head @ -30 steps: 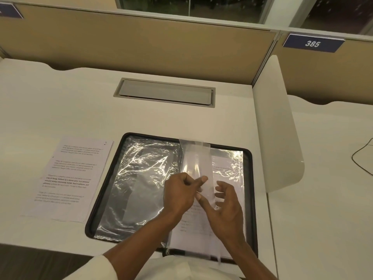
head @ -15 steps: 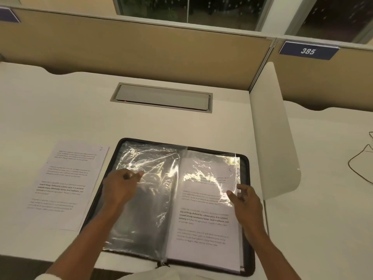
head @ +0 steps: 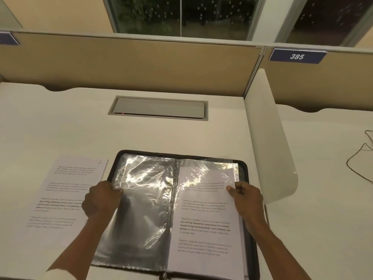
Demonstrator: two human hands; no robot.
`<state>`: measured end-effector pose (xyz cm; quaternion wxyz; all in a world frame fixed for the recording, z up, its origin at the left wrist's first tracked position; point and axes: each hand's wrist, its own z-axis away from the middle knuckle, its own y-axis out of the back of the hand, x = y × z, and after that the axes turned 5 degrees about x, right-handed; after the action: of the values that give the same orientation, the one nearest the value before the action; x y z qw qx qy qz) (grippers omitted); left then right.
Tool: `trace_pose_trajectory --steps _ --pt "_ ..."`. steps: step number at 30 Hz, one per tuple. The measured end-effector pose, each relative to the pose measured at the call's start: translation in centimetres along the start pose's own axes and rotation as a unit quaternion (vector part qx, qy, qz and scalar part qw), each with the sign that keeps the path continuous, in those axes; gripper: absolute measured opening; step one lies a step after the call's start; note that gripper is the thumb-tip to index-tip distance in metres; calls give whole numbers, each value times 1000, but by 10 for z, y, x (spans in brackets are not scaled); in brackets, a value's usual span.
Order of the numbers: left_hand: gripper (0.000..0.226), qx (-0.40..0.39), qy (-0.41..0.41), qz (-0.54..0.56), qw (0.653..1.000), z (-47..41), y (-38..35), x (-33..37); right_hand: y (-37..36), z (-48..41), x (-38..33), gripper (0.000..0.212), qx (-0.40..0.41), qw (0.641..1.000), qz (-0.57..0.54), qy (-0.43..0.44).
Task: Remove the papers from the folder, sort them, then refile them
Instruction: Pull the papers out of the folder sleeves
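Left hand (head: 102, 199) grips the left edge of the folder (head: 243, 168), right hand (head: 247, 199) pinches the sleeved paper (head: 203, 229) at its outer edge; judged light, limp, slippery, best drawn there.

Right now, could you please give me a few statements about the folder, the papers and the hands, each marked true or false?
1. The folder lies open on the desk. True.
2. The loose sheet lies to the right of the folder. False: it lies to the folder's left.
3. The left sleeve holds a printed page. False: it looks empty; the printed page is on the right side.
4. The right hand pinches the printed page's outer edge. True.
5. The left hand rests flat on the loose sheet. False: it grips the left sleeve's outer edge.
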<state>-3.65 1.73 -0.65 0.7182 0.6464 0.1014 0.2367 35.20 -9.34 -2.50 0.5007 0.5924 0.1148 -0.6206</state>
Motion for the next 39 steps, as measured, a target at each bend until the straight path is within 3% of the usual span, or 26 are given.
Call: trace_pose_trajectory --steps 3,6,9,12,16,19,23,27,31,39 --pt "39 39 -41 -38 998 11 -1 11 3 4 -4 5 -11 1000 -12 -2" --pt "37 71 -134 -43 987 28 3 31 4 13 -13 9 -34 999 -24 12" --pt "34 -3 -178 89 980 64 9 71 0 29 -25 8 -62 996 -18 60" --pt "48 -109 -193 197 955 107 18 114 -11 45 -32 6 -68 992 12 110" --pt "66 -159 -213 199 943 144 27 149 -28 63 -29 3 -54 971 80 217" --pt "55 -147 -203 157 955 148 25 150 -34 70 -26 16 -62 961 103 250" --pt "31 -122 -175 171 962 144 20 140 -32 65 -30 15 -93 978 3 184" --pt "42 -103 -139 193 966 141 18 137 -35 43 -41 3 -97 990 -63 75" --pt "50 -88 -136 181 970 143 15 139 -42 17 -72 25 -99 991 -25 85" --pt "37 -60 -183 156 969 144 3 150 -79 -42 -154 20 -234 960 129 80"
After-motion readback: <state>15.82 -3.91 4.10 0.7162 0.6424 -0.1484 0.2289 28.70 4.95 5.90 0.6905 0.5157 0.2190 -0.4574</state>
